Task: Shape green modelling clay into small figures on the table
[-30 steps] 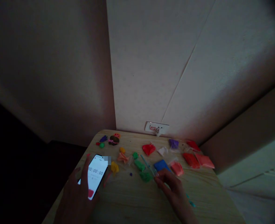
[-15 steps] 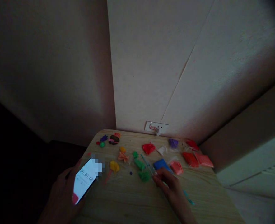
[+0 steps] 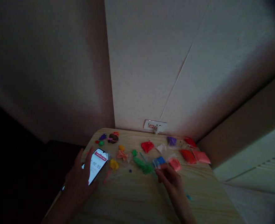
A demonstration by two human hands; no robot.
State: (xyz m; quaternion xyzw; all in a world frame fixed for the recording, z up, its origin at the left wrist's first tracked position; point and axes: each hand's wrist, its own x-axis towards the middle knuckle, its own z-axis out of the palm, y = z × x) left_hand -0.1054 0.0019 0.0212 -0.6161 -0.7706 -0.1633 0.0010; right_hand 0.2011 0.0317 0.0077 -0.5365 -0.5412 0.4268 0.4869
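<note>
Clear plastic near the blue packet is pinched in your right hand; your half-open left hand overlaps the smartphone, grip unclear.

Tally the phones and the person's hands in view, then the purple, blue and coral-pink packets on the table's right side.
Phone: 1
Hands: 2, left hand and right hand
Purple packet: 1
Blue packet: 1
Coral-pink packets: 2
Total: 7
</note>
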